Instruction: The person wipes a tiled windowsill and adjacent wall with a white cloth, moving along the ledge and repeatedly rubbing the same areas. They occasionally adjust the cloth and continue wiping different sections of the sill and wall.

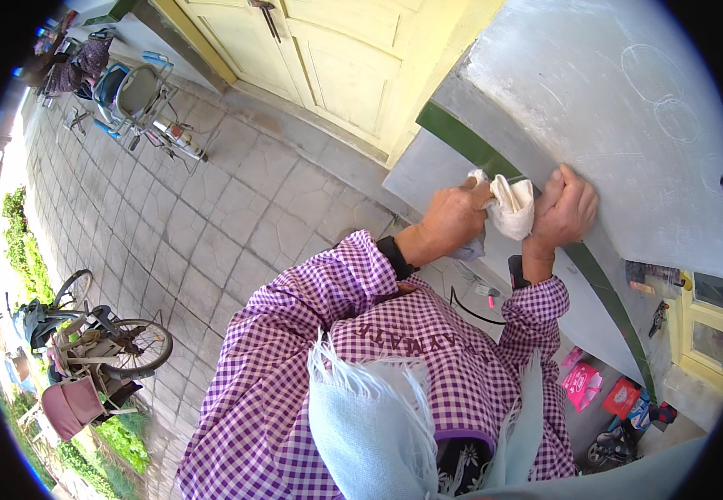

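Observation:
My left hand (452,219) is closed on a crumpled white cloth (511,207), which bulges out between my two hands. Part of something pale grey-blue (470,249) shows beneath the left fist; what it is cannot be told. Close by on the right, my right hand (564,206) has its fingers curled and lies against or just in front of the grey wall (636,162). The cloth reaches its side, but whether the fingers grip it is hidden. Behind both hands runs a green painted stripe (467,139) on the wall.
Yellow double doors (317,62) stand beyond the paved ground (230,206). A cycle with a seat (142,94) is parked at upper left, a bicycle (130,344) at lower left. At lower right are a pink bag (582,386), a red bag (621,398) and a black cable (470,314).

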`<state>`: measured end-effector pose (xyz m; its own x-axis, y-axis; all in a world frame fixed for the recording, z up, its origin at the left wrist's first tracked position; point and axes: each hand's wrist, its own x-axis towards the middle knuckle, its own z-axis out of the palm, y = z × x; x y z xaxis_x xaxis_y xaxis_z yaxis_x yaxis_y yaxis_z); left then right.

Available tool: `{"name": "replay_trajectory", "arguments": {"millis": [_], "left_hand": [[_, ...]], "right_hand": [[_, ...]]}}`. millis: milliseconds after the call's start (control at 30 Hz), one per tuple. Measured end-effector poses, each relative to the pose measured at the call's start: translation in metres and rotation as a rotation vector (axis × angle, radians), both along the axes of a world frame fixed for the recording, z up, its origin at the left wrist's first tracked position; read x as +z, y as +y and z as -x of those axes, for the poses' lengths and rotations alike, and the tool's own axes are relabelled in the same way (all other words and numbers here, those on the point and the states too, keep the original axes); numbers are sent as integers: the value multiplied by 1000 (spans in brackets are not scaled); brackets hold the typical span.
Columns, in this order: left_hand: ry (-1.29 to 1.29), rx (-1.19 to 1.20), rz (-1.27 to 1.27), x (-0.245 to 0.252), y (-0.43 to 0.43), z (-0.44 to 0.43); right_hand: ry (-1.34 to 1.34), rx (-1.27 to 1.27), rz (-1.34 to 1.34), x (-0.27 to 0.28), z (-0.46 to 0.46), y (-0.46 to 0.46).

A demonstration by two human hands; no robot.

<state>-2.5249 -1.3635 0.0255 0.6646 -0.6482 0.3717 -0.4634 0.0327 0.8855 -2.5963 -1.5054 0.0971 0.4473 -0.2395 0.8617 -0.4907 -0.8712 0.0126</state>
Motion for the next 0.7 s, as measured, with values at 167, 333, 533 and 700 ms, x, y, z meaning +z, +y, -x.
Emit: {"name": "replay_trajectory", "arguments": {"millis": [167,333,533,700], "left_hand": [[142,-33,43,11,19,0],[479,91,278,27,26,-34],[137,107,251,18,0,-20],[297,-114,88,16,-12,-2]], "right_hand": [[-23,101,-49,0,8,-1],[-90,194,-137,-1,8,-3],[-127,242,-188,-1,6,-2],[-121,376,-427,1,12,4]]}}
